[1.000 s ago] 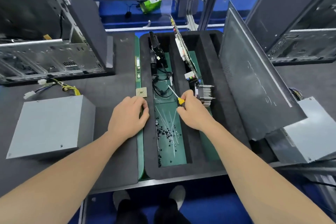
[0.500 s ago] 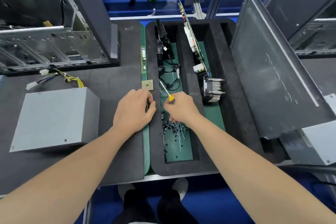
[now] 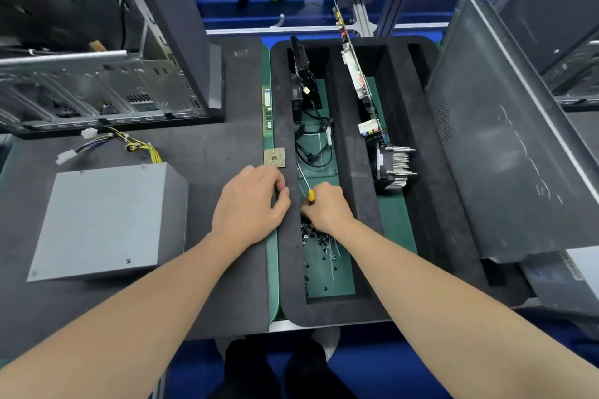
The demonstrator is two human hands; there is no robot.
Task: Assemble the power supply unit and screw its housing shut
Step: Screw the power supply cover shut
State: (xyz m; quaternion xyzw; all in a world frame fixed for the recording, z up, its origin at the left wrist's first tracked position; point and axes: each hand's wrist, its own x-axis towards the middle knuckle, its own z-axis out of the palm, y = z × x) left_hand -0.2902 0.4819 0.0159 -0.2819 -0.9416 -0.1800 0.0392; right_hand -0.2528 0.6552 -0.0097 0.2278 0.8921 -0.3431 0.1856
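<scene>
Dark work mat covers the bench. An open computer chassis stands at far left. A grey side panel leans tilted at right. Between them, a black foam tray runs near to far.

The power supply unit, a closed grey box, lies on the mat at left, well apart from both hands. Its cable bundle trails from its far side.

Left hand: rests knuckles-up at the tray's left edge, fingers curled under. Whether they hold anything cannot be told.

Right hand: inside the tray's left compartment, clasped round the yellow handle of a screwdriver, shaft pointing far-left.

A heatsink sits in the next compartment to the right. A processor chip lies just beyond the left hand. Small black screws are scattered just near of the right hand.
</scene>
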